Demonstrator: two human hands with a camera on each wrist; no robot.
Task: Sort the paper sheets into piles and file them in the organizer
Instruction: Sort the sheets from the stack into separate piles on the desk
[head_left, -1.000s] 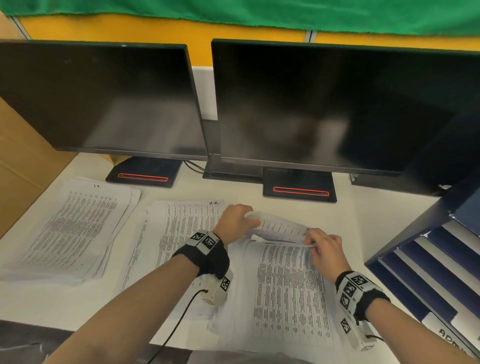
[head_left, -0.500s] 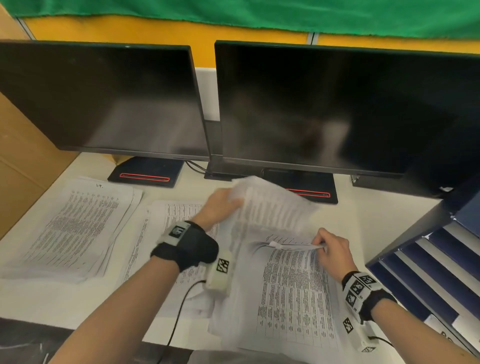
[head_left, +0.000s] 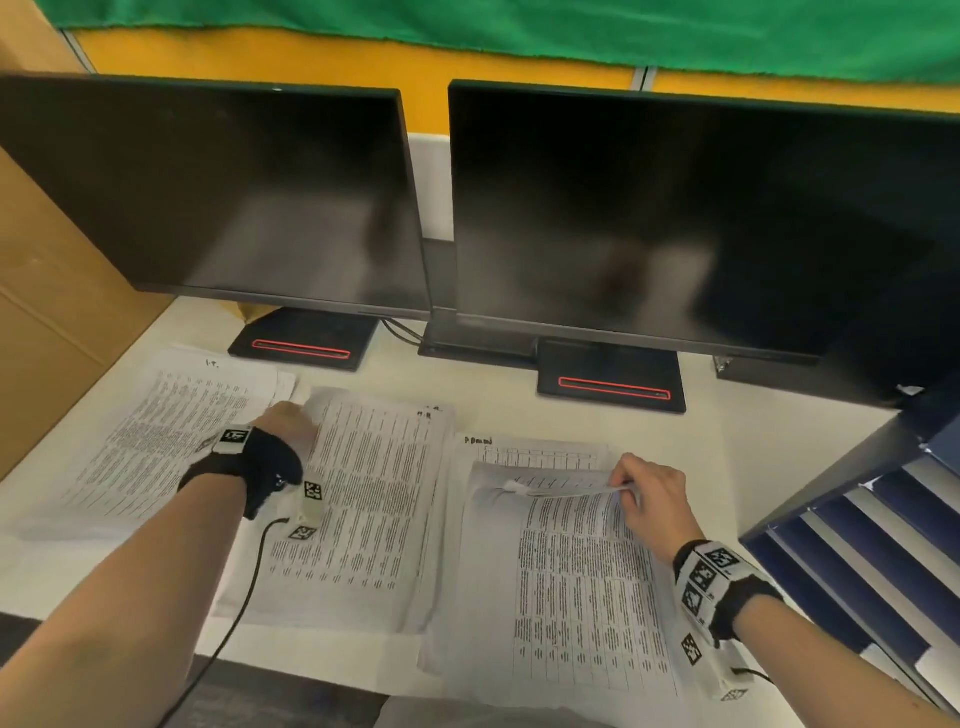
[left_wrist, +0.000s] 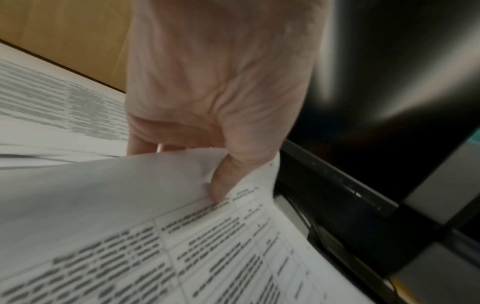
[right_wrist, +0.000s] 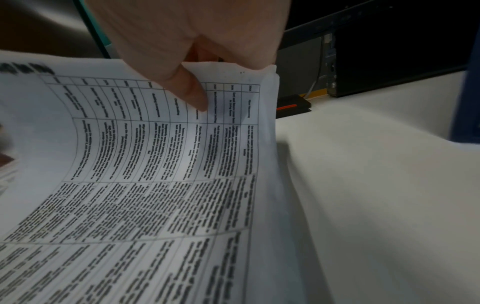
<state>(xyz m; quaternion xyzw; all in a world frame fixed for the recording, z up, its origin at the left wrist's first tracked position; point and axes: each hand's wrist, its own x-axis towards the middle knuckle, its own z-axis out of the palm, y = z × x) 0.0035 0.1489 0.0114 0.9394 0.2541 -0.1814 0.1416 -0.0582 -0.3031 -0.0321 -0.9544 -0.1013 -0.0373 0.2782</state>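
Three piles of printed sheets lie side by side on the white desk (head_left: 753, 447). The left pile (head_left: 171, 431) sits toward the desk's left edge, the middle pile (head_left: 374, 499) is just beside it and partly overlaps it, and the right pile (head_left: 571, 587) reaches the desk's front edge.

The left hand (head_left: 288, 423) is at the far left corner of the middle pile's top sheet (left_wrist: 182, 236). In the left wrist view its fingers (left_wrist: 221, 185) are curled round that corner, thumb on top and the paper bent up between thumb and fingers. The rest of the sheet lies flat on the middle pile.

The right hand (head_left: 652, 493) is at the far edge of the right pile. It pinches the far end of the upper sheets (right_wrist: 155, 154), which is lifted and curled back over the lower ones; a table header shows on the page beneath. In the right wrist view the thumb presses on the printed table near the sheet's top right corner and the fingers (right_wrist: 259, 61) wrap behind the edge.

The blue organizer (head_left: 883, 561) stands at the desk's right edge, near the right hand, with white sheets showing in its slanted slots. Two dark monitors (head_left: 649, 218) stand along the desk's far edge behind the piles. Both wrists wear black bands with printed markers.
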